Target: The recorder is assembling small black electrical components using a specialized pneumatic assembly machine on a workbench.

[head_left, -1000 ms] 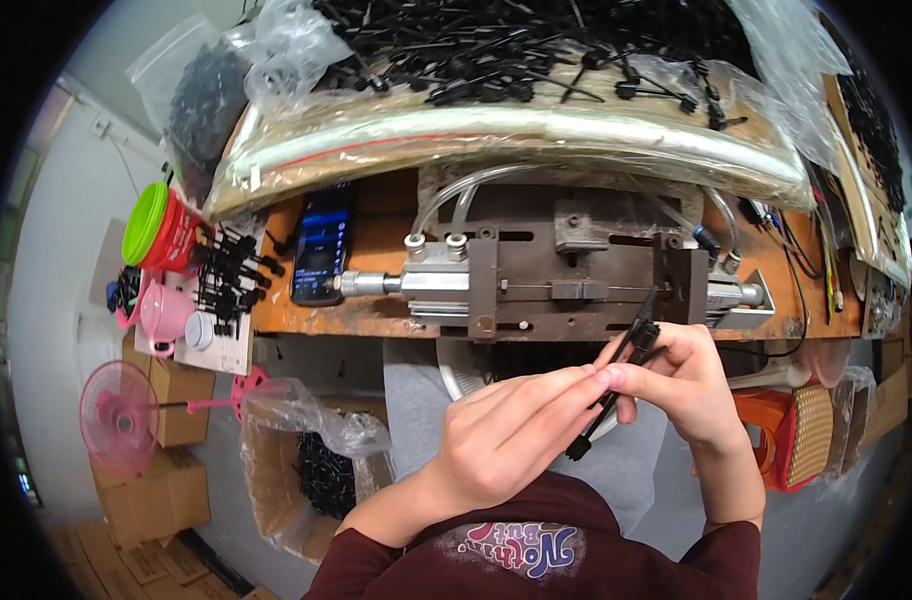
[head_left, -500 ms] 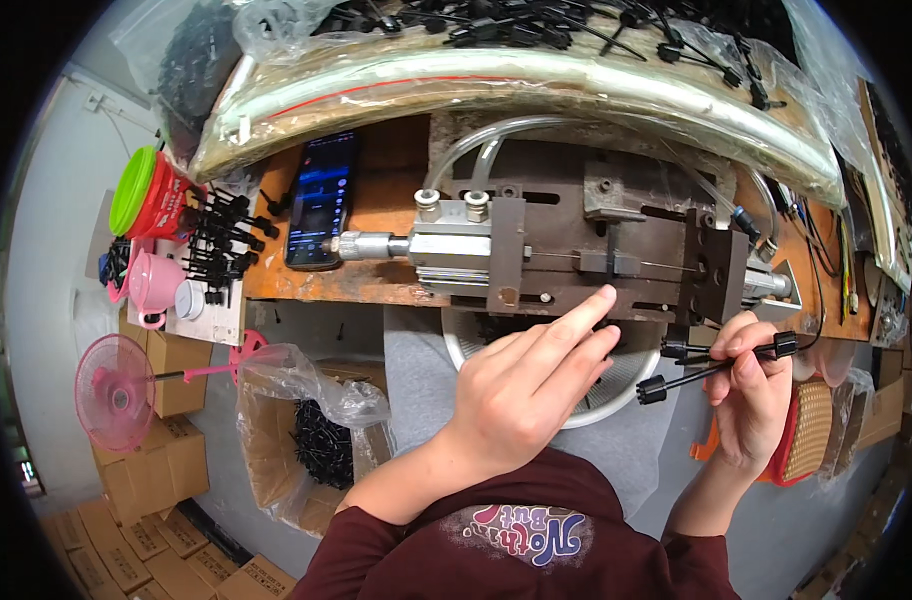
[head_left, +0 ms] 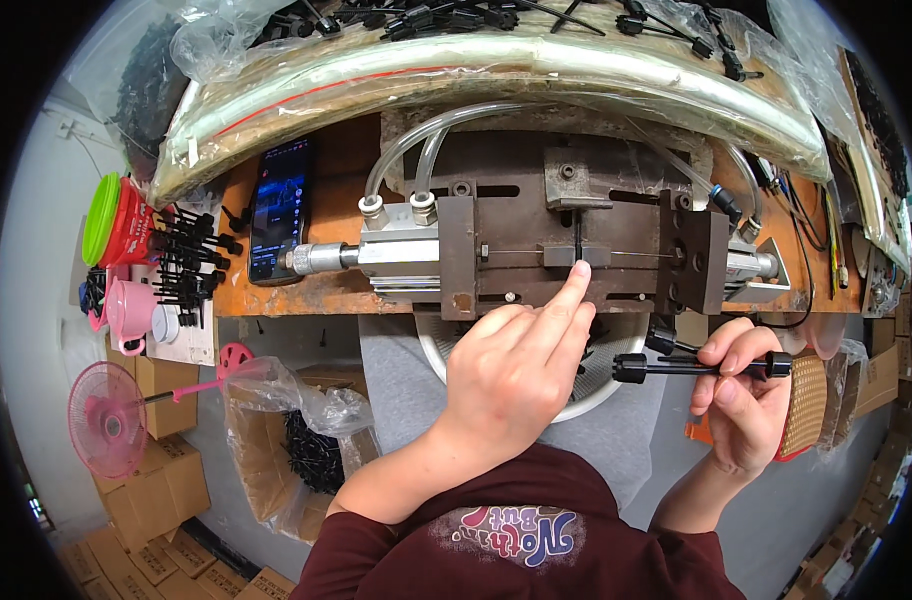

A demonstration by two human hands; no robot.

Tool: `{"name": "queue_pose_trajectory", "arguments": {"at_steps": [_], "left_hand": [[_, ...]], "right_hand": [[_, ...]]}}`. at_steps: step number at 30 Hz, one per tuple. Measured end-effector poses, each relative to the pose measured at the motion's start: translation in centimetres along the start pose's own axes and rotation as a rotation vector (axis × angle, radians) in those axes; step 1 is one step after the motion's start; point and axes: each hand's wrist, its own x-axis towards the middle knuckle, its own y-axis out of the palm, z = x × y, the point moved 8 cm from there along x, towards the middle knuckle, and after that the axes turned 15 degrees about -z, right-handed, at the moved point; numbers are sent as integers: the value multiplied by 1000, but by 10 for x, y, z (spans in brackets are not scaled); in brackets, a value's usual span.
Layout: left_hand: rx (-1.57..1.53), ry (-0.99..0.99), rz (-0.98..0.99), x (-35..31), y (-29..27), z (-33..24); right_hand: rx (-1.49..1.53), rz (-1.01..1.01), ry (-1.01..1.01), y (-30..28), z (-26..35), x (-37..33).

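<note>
My right hand (head_left: pixel 744 400) pinches a small bunch of black plastic rods (head_left: pixel 676 369) with ribbed knob ends, held in front of the bench edge. Stretched forward, my left hand (head_left: pixel 516 365) has its index fingertip at the centre block (head_left: pixel 598 256) of a dark metal fixture (head_left: pixel 521 225); no grip shows in its fingers. A thin black piece (head_left: pixel 579 232) stands in that block, below a metal stop (head_left: pixel 568 180). Air cylinders (head_left: pixel 401 255) sit at both ends of the fixture, with thin metal pins running inward from each side. Below my left hand, a white basket (head_left: pixel 431 350) is partly hidden.
A phone (head_left: pixel 279 210) lies left of the fixture. More black rods (head_left: pixel 188 262) are heaped beside a pink cup (head_left: pixel 131 308) and red tub (head_left: pixel 136 225). A plastic-wrapped ledge (head_left: pixel 456 90) crosses behind. Clear hoses (head_left: pixel 406 150) arch over the bench. A pink fan (head_left: pixel 116 418) and lined carton (head_left: pixel 311 450) stand lower left.
The view has shifted, so the bench sits slightly further left. My left index fingertip has come up to the centre block. In my right hand the rods have turned closer to level.
</note>
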Motion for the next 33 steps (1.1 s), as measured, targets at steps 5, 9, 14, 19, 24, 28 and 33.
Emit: {"name": "queue_pose_trajectory", "arguments": {"at_steps": [5, 9, 14, 19, 24, 28, 33], "left_hand": [[-8, -6, 13, 0, 1, 1], [-7, -3, 0, -1, 0, 2], [8, -25, 5, -1, -1, 3], [30, -19, 30, 0, -1, 2], [-33, -59, 89, -1, -3, 4], [-490, -161, 145, -2, -20, -3], [-764, -126, 90, -6, -35, -18]], "right_hand": [[50, -35, 44, -8, -3, 0], [120, -60, 83, -14, -8, 0], [103, -78, 82, -8, -11, 0], [16, -78, 73, -4, -15, 0], [-34, -143, 82, -8, -19, 2], [-24, -205, 120, -10, -27, 3], [42, -51, 221, 13, -42, -1]]}}
